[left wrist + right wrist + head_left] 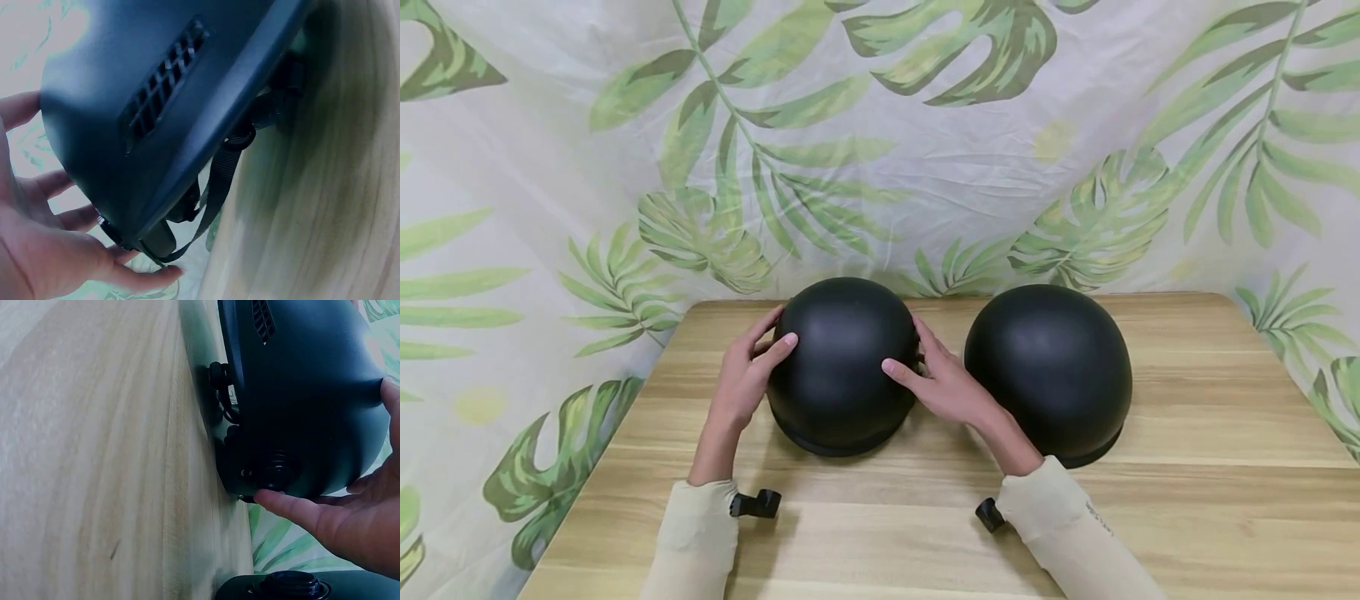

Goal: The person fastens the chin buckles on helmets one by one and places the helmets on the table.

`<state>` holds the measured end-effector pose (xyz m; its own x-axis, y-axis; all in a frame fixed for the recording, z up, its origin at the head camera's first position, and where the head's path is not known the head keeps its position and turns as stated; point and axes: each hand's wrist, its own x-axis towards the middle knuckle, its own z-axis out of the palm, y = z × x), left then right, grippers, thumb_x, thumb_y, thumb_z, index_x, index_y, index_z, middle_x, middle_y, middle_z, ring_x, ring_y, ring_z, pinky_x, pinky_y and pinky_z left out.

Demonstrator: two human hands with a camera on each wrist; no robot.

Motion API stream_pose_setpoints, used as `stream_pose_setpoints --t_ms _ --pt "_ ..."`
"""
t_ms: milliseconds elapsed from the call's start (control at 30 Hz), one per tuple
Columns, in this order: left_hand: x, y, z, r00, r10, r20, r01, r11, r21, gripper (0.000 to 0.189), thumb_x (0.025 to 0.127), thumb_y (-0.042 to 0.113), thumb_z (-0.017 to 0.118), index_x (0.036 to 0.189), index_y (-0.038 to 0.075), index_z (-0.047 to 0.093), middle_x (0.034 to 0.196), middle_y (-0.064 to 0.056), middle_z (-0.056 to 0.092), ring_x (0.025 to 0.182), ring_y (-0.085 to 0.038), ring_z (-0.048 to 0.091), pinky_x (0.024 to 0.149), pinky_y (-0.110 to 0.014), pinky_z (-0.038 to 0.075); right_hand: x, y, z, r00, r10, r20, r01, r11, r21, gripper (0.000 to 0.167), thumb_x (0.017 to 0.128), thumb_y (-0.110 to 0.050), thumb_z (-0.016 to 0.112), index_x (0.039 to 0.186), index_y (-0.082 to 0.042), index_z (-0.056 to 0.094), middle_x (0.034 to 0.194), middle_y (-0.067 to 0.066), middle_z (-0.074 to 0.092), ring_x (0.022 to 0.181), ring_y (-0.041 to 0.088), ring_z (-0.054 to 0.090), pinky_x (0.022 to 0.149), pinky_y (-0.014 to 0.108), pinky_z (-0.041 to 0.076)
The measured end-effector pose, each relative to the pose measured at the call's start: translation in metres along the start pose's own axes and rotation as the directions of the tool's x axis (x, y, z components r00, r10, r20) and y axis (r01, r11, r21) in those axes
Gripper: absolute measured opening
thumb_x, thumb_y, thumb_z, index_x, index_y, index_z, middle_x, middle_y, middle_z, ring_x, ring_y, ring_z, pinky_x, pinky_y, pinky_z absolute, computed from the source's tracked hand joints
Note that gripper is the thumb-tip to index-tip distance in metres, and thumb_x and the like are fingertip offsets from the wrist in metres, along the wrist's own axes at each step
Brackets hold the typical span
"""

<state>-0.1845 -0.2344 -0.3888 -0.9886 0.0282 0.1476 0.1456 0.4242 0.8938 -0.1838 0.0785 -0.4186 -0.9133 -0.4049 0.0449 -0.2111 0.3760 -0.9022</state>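
Two smooth black helmets are at the wooden table, dome side up. My hands grip the left helmet [842, 367] from both sides. The left hand [747, 375] has its thumb on the dome's near left side; its other fingers go round behind. The right hand [943, 379] holds the opposite side, thumb on the dome. In the left wrist view a vent grille [165, 81] and a hanging chin strap [222, 172] show, with the rim tilted off the tabletop. A round dial [275, 470] sits by a right fingertip in the right wrist view.
The second helmet [1048, 367] stands just right of my right hand, close to its wrist. Wood-grain tabletop [880, 533] spreads in front. A leaf-print cloth [970, 167] hangs behind the table and at its sides.
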Motion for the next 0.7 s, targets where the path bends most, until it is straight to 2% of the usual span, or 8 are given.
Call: stream_pose_setpoints --t_ms 200,367,467,567,633,700 --pt "0.000 -0.001 -0.001 1.000 0.005 -0.009 -0.004 1.000 0.025 0.063 0.103 0.044 0.066 0.160 0.024 0.049 0.163 -0.010 0.047 0.139 -0.046 0.054 0.108 -0.064 0.048 -0.001 -0.002 -0.002 1.000 0.014 0.005 -0.014 1.000 0.006 0.096 0.103 -0.060 0.061 0.172 -0.026 0.003 0.176 0.005 0.015 0.155 0.032 0.038 0.121 0.054 0.038" --pt "0.000 0.000 0.001 1.000 -0.002 -0.024 0.002 1.000 0.031 0.065 0.102 0.047 0.066 0.160 0.024 0.050 0.162 -0.009 0.048 0.139 -0.043 0.054 0.105 -0.063 0.049 -0.002 -0.005 -0.003 1.000 0.004 -0.024 -0.004 1.000 0.004 0.094 0.103 -0.058 0.063 0.172 -0.023 0.010 0.175 0.009 0.019 0.156 0.034 0.035 0.118 0.055 0.042" --pt "0.000 0.002 0.002 0.999 -0.002 -0.053 0.004 1.000 0.023 0.061 0.101 0.046 0.068 0.156 0.022 0.056 0.159 -0.007 0.052 0.136 -0.039 0.057 0.101 -0.054 0.052 -0.004 -0.007 -0.004 0.999 0.002 -0.047 -0.001 1.000 0.021 0.093 0.102 -0.053 0.067 0.172 -0.022 0.014 0.174 0.009 0.019 0.156 0.035 0.033 0.116 0.053 0.045" --pt "0.000 0.004 0.001 0.994 0.021 -0.109 -0.021 1.000 0.004 0.054 0.101 0.040 0.070 0.149 0.017 0.064 0.152 -0.006 0.060 0.130 -0.033 0.061 0.094 -0.037 0.054 -0.004 -0.010 -0.004 0.998 0.005 -0.060 -0.001 0.999 0.054 0.091 0.102 -0.048 0.068 0.171 -0.019 0.016 0.174 0.010 0.019 0.156 0.035 0.033 0.117 0.053 0.044" --pt "0.000 0.007 0.001 0.986 0.049 -0.160 -0.051 0.999 -0.007 0.048 0.100 0.037 0.072 0.142 0.013 0.069 0.145 -0.007 0.065 0.125 -0.029 0.063 0.090 -0.027 0.052 -0.003 -0.010 -0.004 0.998 0.005 -0.067 -0.001 0.998 0.061 0.090 0.103 -0.046 0.067 0.171 -0.018 0.017 0.174 0.011 0.020 0.156 0.036 0.034 0.117 0.056 0.042" --pt "-0.001 0.009 -0.001 0.974 0.082 -0.210 -0.085 0.996 -0.004 0.044 0.099 0.034 0.074 0.137 0.012 0.072 0.139 -0.008 0.068 0.121 -0.024 0.064 0.087 -0.022 0.051 -0.002 -0.012 -0.004 0.997 0.001 -0.071 0.004 0.997 0.072 0.088 0.103 -0.045 0.066 0.171 -0.017 0.017 0.173 0.012 0.020 0.154 0.038 0.036 0.118 0.060 0.040"
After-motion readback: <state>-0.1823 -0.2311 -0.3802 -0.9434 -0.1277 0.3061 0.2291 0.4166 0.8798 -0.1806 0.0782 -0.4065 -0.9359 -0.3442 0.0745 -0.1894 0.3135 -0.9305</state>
